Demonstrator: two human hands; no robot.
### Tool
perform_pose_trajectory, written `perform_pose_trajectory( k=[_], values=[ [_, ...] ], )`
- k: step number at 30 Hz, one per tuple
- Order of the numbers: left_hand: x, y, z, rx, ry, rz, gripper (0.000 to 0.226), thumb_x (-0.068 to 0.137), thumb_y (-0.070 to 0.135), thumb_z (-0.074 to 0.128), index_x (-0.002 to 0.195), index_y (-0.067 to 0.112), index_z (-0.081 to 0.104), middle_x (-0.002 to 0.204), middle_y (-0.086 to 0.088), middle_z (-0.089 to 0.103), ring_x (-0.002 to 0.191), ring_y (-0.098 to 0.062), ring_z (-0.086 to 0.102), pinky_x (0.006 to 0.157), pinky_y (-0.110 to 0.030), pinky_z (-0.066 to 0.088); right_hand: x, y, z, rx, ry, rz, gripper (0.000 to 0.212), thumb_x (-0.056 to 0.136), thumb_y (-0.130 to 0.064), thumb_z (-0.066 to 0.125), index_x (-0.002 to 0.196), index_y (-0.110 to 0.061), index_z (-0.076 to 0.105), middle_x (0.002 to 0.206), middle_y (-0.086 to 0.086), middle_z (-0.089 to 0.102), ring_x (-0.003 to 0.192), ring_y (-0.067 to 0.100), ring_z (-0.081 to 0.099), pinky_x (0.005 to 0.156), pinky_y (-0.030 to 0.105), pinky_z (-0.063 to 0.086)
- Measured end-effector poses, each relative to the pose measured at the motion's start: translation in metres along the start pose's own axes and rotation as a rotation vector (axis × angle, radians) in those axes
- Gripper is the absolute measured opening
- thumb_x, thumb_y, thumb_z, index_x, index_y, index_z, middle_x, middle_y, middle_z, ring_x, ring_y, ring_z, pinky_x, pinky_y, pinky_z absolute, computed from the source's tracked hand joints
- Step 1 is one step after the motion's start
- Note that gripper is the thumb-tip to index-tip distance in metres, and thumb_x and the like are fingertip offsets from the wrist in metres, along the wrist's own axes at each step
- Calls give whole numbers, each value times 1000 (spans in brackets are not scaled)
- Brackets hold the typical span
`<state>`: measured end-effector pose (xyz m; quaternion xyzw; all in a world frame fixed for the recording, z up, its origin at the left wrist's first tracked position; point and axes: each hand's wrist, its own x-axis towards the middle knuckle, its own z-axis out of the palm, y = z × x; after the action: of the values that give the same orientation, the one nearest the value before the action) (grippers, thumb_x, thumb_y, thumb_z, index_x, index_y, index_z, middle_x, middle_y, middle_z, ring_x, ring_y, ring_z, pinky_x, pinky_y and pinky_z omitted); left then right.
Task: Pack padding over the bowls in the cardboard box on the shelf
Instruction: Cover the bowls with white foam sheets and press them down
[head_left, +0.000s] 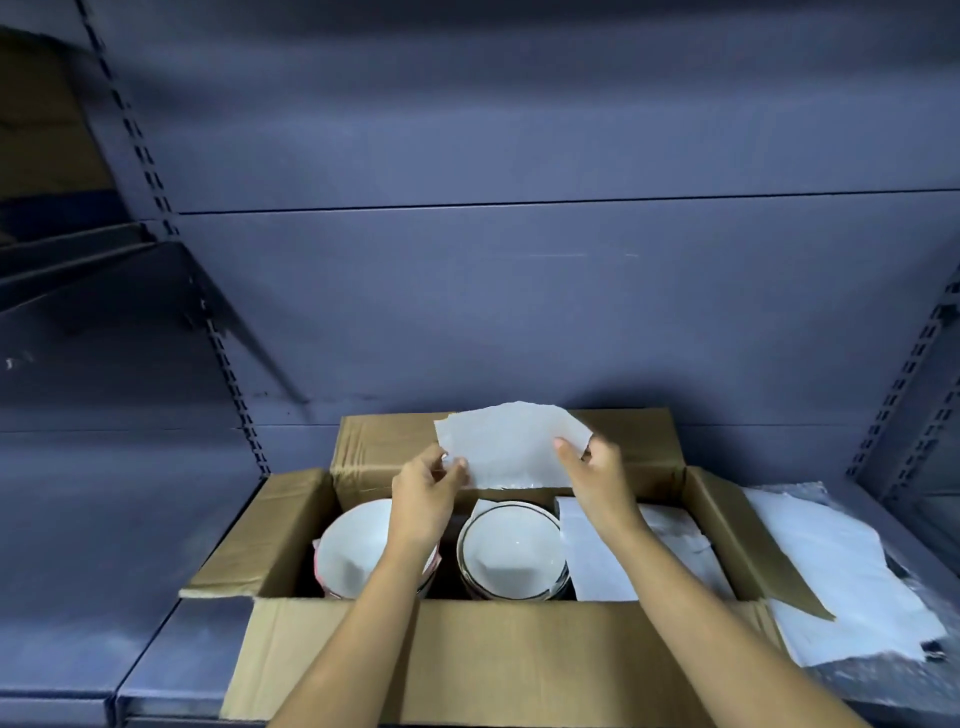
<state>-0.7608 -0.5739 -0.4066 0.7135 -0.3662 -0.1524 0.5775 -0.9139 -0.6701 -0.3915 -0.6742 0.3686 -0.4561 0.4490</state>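
Both hands are up over the cardboard box (498, 660) on the shelf (156, 649), and there's a white padding sheet (511, 444) stretched between them above the far side of the box. The left hand (423, 501) pinches the sheet's near-left corner, the right hand (597, 470) grips its right edge with curled fingers. Below, two white bowls sit uncovered: the left bowl (353, 551) and the middle bowl (511, 545), close together. The right end of the box already has white padding (597, 551) laid in it, and spare sheets (841, 566) lie on the shelf just right of the box. The risk from here, I'd say: one thin sheet may cover only one bowl, or slump into a bowl's hollow, leaving rims bare and free to knock together. A careless push down could also jar the bowls against each other.
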Motion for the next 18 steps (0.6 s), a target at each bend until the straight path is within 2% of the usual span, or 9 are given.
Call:
perform_pose_trajectory(
  k=[2,4,7,9,11,13,15,17,18],
  values=[
    [5,-3,0,74,11,-20,20,90,13,59,74,2,61,79,-24,67,68,-23,52,65,-31,39,2,3,1,-37,-21,25,44,91,-7,54,59,-30,35,37,-16,37,41,2,35,49,14,26],
    [10,-8,-1,154,23,-49,21,90,15,58,80,-4,60,81,-25,67,70,-27,53,65,-33,40,5,9,1,-79,-43,31,44,91,-6,53,58,-28,33,43,-14,30,48,6,27,50,22,25],
    [13,-14,0,257,-10,-74,18,90,13,56,88,-3,64,84,-21,70,84,-36,61,71,-34,45,5,16,2,-228,-106,-11,21,91,-8,49,78,-24,51,56,-5,32,54,14,32,55,29,30],
    [13,-15,1,282,-16,-69,18,91,13,55,91,-1,66,86,-19,70,88,-37,62,73,-34,46,5,21,1,-311,-107,-75,16,91,-9,49,91,-19,61,54,-3,38,54,16,36,57,30,34],
    [12,-14,1,296,-20,-51,17,91,13,56,92,-1,67,85,-17,70,87,-35,61,70,-32,42,4,21,-1,-354,-60,-121,15,89,-8,51,91,-15,64,56,1,46,55,19,40,58,30,36],
    [11,-13,2,325,-37,-38,18,91,14,58,86,-1,65,79,-15,67,81,-35,58,64,-29,36,3,21,-3,-378,-30,-145,15,87,-6,52,86,-15,64,56,-4,51,52,13,42,57,25,37],
    [10,-13,1,348,-55,-44,26,91,14,59,69,1,55,63,-8,55,70,-32,46,54,-27,31,1,20,-5,-390,-30,-157,18,85,-1,52,82,-14,64,55,-13,50,52,8,45,52,12,33],
    [7,-9,0,375,-67,-34,38,91,13,59,58,11,40,52,1,40,63,-27,36,47,-18,29,0,18,-5,-379,-23,-160,22,82,5,51,80,-13,64,58,-17,52,57,3,48,52,9,34],
    [6,-6,0,382,-71,-22,38,91,12,59,58,14,39,49,4,38,60,-24,36,45,-14,30,-1,17,-5,-358,-12,-157,25,80,8,51,79,-13,65,61,-16,54,58,3,49,52,9,34]
  ],
)
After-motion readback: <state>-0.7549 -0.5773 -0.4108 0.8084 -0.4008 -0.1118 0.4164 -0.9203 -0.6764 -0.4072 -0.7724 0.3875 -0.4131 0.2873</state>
